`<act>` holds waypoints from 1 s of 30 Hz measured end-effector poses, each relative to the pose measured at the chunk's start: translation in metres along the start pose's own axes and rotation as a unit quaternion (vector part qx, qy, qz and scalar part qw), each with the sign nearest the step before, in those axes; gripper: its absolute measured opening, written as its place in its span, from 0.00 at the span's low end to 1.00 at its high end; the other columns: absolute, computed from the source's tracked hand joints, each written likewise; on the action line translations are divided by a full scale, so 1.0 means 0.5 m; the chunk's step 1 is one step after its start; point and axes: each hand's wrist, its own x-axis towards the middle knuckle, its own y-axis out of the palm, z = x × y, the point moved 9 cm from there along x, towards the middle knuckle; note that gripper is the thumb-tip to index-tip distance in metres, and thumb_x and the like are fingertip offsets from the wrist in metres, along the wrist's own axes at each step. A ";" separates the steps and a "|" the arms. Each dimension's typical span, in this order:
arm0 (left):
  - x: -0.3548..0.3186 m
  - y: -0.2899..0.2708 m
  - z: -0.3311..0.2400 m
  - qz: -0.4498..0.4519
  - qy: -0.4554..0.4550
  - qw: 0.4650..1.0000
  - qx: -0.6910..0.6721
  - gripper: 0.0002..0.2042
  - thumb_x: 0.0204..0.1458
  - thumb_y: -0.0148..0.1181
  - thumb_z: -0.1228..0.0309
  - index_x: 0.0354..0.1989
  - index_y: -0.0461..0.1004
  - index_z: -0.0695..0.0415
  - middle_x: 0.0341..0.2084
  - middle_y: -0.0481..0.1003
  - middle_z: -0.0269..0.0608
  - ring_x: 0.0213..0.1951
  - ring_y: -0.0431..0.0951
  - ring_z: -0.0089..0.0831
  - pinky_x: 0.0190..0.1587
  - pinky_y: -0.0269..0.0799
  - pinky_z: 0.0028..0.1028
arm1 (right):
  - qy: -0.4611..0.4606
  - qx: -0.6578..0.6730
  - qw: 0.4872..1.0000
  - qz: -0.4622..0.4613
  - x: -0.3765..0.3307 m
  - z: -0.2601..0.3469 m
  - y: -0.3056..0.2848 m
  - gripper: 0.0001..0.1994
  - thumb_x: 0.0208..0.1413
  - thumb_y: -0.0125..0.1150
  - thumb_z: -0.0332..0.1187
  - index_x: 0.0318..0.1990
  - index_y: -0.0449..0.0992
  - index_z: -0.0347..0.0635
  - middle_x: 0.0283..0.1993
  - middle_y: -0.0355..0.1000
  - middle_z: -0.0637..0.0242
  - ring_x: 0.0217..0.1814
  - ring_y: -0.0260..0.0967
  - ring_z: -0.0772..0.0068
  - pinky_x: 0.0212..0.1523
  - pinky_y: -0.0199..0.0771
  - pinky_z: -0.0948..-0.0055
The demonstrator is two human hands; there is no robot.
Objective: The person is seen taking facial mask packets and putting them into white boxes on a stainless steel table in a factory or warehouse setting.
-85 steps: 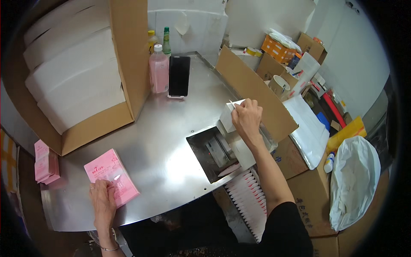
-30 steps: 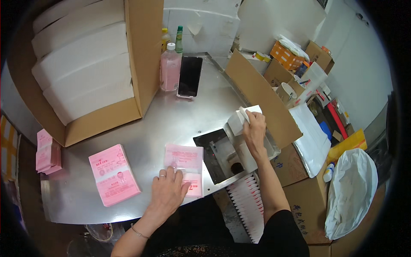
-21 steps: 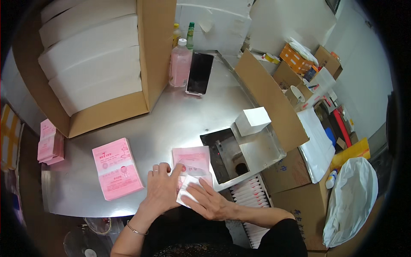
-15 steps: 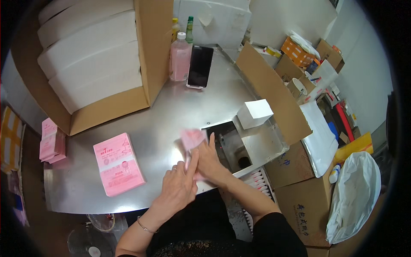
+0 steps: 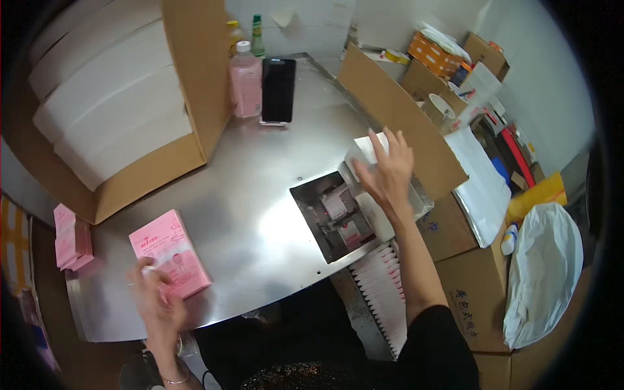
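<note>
at the lower left of the frame, the left hand (image 5: 156, 296), blurred, is over the near-left part of a pink packet stack (image 5: 170, 242), fingers loosely bent; whether it grips a packet cannot be told. right of centre, the right hand (image 5: 389, 172) is spread wide, thumb apart from the fingers, nothing seen in its grip. it partly hides a white paper block (image 5: 363, 149); contact is unclear. below and left of that block, the steel table (image 5: 240, 195) has 1 dark opening (image 5: 309, 214) with a pink-and-white packet (image 5: 351, 234) inside. near the top centre, 1 black phone (image 5: 277, 94) stands beside a pink bottle (image 5: 246, 84).
</note>
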 end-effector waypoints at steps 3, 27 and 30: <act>0.023 0.023 0.051 0.017 -0.035 0.980 0.197 0.14 0.41 0.58 0.80 0.40 0.71 0.58 0.44 0.69 0.53 0.48 0.68 0.51 0.57 0.59 0.47 | 0.031 0.058 0.992 0.110 -0.030 -0.071 0.101 0.29 0.46 0.68 0.47 0.56 0.76 0.47 0.61 0.65 0.52 0.69 0.55 0.43 0.59 0.60 0.39; -0.007 0.260 -0.145 0.135 0.185 0.968 0.106 0.13 0.42 0.64 0.77 0.39 0.74 0.57 0.34 0.70 0.47 0.40 0.70 0.46 0.47 0.63 0.43 | 0.056 0.043 0.994 0.080 -0.106 -0.006 -0.037 0.06 0.58 0.60 0.31 0.38 0.81 0.41 0.41 0.73 0.62 0.47 0.68 0.59 0.48 0.64 0.58; -0.002 0.245 -0.139 0.086 0.140 0.986 0.038 0.11 0.46 0.61 0.80 0.39 0.74 0.58 0.32 0.70 0.46 0.37 0.70 0.45 0.44 0.64 0.42 | 0.054 0.083 0.993 0.069 -0.108 -0.022 -0.040 0.06 0.55 0.61 0.30 0.37 0.80 0.41 0.40 0.72 0.62 0.47 0.67 0.59 0.46 0.62 0.57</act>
